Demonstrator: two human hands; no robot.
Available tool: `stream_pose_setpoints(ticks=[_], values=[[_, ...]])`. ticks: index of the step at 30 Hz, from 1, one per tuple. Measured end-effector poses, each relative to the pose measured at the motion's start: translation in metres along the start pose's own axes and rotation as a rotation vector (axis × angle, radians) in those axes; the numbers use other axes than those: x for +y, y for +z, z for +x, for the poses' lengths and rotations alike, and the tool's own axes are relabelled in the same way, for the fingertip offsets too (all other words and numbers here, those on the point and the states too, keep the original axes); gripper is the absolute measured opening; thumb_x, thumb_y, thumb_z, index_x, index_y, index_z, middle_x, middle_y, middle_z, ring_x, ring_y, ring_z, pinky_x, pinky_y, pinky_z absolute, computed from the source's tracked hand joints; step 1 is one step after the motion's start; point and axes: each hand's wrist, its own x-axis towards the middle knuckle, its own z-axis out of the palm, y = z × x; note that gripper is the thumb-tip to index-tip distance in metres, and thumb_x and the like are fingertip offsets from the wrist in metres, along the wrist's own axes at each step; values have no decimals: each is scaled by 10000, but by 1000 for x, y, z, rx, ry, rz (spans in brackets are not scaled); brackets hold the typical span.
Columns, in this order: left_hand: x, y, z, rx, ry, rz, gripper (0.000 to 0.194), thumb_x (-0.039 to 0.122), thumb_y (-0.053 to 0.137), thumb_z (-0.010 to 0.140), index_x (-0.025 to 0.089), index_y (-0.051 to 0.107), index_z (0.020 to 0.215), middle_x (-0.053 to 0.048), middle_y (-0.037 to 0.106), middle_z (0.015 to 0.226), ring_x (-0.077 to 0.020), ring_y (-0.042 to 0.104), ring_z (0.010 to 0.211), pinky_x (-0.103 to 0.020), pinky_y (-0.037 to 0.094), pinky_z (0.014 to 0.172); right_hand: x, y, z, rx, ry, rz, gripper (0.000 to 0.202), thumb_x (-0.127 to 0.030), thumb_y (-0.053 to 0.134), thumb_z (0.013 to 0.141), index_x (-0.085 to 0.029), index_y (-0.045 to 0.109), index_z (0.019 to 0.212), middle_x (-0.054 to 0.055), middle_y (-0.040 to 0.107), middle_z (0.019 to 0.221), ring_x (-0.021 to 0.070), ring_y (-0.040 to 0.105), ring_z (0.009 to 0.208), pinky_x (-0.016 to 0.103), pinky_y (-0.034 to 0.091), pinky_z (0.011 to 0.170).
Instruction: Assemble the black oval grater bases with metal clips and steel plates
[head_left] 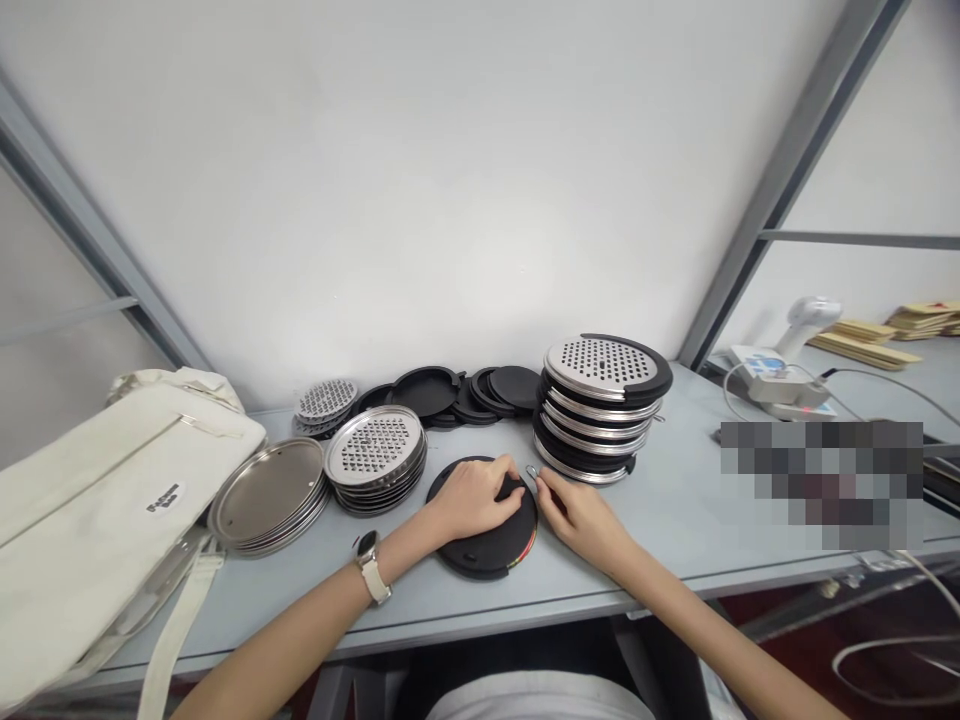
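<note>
A round black disc [480,555] lies flat near the table's front edge, with a red and yellow strip along its lower right rim. My left hand [474,497] rests on top of it, fingers curled; what they hold, if anything, is hidden. At the disc's right edge, my right hand [581,518] pinches a small metal loop [532,471] between thumb and finger. Just behind my right hand stands a tall stack of black and silver discs [592,430], topped by a perforated plate [600,362].
Left of the disc are a stack of perforated plates [375,447] and a stack of plain metal plates [268,492]. Black round covers [427,390] lie along the wall. A white bag [127,500] occupies the far left; a white device [772,375] sits at right.
</note>
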Motion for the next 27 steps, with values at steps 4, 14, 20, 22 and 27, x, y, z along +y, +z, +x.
stream_pose_setpoints(ticks=[4,14,20,22,27], values=[[2,-1,-2,-14,19,13,137,312,563,824,206,523,901,48,535,600,-130,538,546,-234,341,532,0,0,1,5,25,45,229,-294,312,963,-223,423,776,-24,478,586,143,453,502,247,283,516],[3,0,-2,-35,7,141,161,361,513,846,205,481,870,5,630,745,-176,614,660,-265,375,576,-5,-3,0,-14,33,85,188,-289,317,965,-223,465,870,-24,515,593,152,498,498,249,333,517],[2,-1,-3,-67,80,162,128,325,497,858,200,470,870,0,633,740,-172,612,657,-263,362,569,-1,-2,0,-26,20,123,226,-305,315,974,-210,512,914,19,614,688,173,580,564,252,390,570],[2,-2,-4,-69,109,160,128,323,504,854,201,468,870,3,629,739,-170,608,654,-264,353,563,1,-2,0,-27,9,158,239,-309,330,974,-208,545,946,40,657,772,180,616,630,252,411,606],[2,-2,-4,-73,143,149,118,316,497,859,202,469,873,7,617,733,-162,598,642,-265,350,565,-1,-4,0,-27,32,208,246,-326,373,962,-201,580,1011,17,637,699,158,575,581,241,393,568]])
